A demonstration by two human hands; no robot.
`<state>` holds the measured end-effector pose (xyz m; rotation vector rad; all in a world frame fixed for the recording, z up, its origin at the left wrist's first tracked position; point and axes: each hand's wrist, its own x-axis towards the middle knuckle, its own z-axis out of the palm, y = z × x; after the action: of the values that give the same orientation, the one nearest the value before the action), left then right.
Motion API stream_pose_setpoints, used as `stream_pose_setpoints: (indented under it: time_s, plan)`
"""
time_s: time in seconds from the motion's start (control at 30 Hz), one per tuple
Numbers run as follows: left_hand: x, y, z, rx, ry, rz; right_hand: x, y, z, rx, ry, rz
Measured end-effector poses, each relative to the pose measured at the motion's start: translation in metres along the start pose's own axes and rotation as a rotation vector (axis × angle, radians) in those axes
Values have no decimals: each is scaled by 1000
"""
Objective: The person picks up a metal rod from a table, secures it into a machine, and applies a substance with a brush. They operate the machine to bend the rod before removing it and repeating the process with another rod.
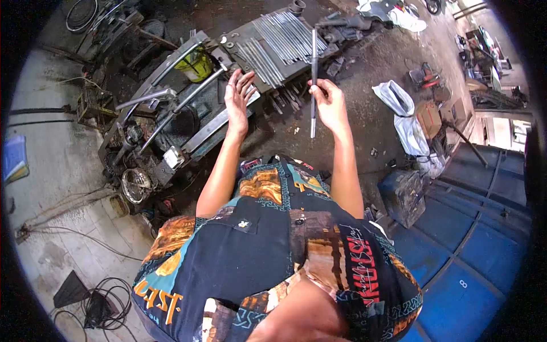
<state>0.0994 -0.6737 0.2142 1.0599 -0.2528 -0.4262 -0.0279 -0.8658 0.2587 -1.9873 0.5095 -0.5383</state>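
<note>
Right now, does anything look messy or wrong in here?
A bit messy, yes: the black cable sprawls in loose, tangled loops on the floor instead of one neat coil, and the silvery sacks lie crumpled. I can't see anything clearly broken.

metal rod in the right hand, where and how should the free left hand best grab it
Probably by the dark middle stretch of the metal rod, just on the near side of the fingers of the right hand, coming from the left. The rod is slim and straight, and the open left hand faces that uncovered side.
</note>
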Motion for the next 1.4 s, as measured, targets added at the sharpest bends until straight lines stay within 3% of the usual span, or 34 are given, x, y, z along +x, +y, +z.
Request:
stream_pose_setpoints:
  time_s: [0.17,0.47,0.77,1.13,1.4]
  plan:
    - [18,-35,46,66,-80,-72,8,40,-40,36,73,115]
    - [95,-70,69,50,-199,-132,57,57,-49,-41,141,276]
    - [175,-66,76,96,-278,-69,127,68,-48,-203,201,207]
    - [214,-95,52,132,17,-80,252,170,-19,-240,-15,242]
    - [254,-162,90,327,241,-105,353,273,15,-262,-261,267]
